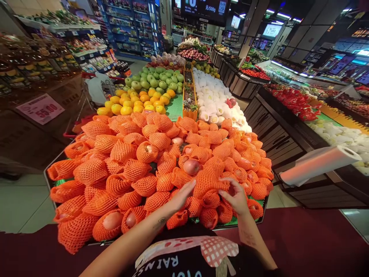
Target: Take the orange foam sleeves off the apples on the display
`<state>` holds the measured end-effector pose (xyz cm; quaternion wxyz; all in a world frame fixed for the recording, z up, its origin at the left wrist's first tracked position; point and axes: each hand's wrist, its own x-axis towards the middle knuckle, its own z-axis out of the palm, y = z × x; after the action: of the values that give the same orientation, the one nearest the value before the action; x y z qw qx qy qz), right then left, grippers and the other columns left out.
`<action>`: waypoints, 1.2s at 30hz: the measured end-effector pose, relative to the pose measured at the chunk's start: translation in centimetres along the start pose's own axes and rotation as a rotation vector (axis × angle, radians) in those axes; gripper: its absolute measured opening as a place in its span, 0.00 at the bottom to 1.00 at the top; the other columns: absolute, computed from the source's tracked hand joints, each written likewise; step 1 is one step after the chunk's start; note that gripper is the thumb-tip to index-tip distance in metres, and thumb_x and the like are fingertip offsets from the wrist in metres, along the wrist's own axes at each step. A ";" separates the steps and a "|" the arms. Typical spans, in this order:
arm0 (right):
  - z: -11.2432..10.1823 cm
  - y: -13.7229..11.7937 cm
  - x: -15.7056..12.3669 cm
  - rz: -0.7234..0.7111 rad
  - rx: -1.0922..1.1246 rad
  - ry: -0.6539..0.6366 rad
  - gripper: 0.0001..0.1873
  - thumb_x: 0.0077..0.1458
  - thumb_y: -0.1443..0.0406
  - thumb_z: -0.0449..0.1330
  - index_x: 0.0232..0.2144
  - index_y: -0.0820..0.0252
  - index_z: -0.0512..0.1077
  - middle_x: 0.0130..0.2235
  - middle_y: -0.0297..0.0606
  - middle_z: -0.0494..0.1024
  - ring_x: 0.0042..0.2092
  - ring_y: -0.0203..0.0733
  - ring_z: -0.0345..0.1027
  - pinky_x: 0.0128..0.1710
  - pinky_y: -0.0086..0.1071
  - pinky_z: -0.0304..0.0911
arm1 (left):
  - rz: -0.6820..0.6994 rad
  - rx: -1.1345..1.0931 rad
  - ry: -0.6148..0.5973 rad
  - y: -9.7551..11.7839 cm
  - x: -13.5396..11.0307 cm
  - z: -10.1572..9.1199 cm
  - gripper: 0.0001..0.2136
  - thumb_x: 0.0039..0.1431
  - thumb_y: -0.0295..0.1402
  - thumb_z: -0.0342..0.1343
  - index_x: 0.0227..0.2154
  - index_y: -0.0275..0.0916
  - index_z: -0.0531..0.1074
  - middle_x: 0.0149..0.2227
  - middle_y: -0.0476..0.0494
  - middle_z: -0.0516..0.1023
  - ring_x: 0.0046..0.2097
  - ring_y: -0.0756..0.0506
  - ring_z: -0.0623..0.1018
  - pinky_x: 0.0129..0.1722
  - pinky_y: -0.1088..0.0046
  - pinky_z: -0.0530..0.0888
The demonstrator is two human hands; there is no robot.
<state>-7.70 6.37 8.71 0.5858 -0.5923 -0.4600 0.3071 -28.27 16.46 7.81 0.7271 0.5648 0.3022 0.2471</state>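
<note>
A fruit in an orange foam net [206, 184] lies between my two hands, over the front of a heap of similar netted fruit [127, 150]. My left hand [184, 194] has its fingers stretched out, their tips against the net's left side. At the net's right end, the thumb and fingers of my right hand [235, 194] are closed on it. The fruit inside the net is hidden. Just behind, a bare reddish round fruit [191, 167] pokes out of its net.
Beyond the heap lie yellow-orange fruit [138, 102], green fruit [157, 79] and white-netted fruit [211, 96], split by an orange-edged divider [189, 102]. A plastic bag roll [319, 165] stands at the right. A shopping cart [86, 96] is at the left.
</note>
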 end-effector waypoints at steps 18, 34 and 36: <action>-0.6 0.1 -2.3 0.132 0.319 0.228 0.20 0.42 0.53 0.69 0.39 0.51 0.73 0.37 0.37 0.78 0.38 0.46 0.73 0.42 0.42 0.71 | 0.080 0.297 0.520 -3.7 -3.8 -4.1 0.18 0.55 0.39 0.55 0.48 0.41 0.73 0.46 0.42 0.80 0.44 0.43 0.78 0.42 0.66 0.78; 2.3 0.7 -8.2 0.251 0.013 -0.166 0.21 0.55 0.55 0.66 0.49 0.53 0.71 0.42 0.37 0.78 0.45 0.45 0.73 0.50 0.41 0.68 | 0.331 0.784 0.169 -2.0 -5.9 -0.6 0.15 0.68 0.41 0.49 0.50 0.42 0.72 0.52 0.39 0.77 0.55 0.41 0.75 0.59 0.57 0.71; 2.4 0.4 -8.5 0.179 -0.043 -0.177 0.15 0.52 0.57 0.68 0.41 0.54 0.73 0.43 0.38 0.77 0.47 0.46 0.72 0.52 0.41 0.66 | 0.290 0.631 -0.005 -1.2 -6.1 -0.2 0.16 0.66 0.43 0.52 0.51 0.43 0.73 0.52 0.40 0.77 0.54 0.42 0.76 0.58 0.60 0.72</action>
<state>-13.04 -0.31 6.49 0.5005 -0.6141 -0.4614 0.3994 -32.67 12.01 7.61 0.4748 0.7993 0.2787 0.2408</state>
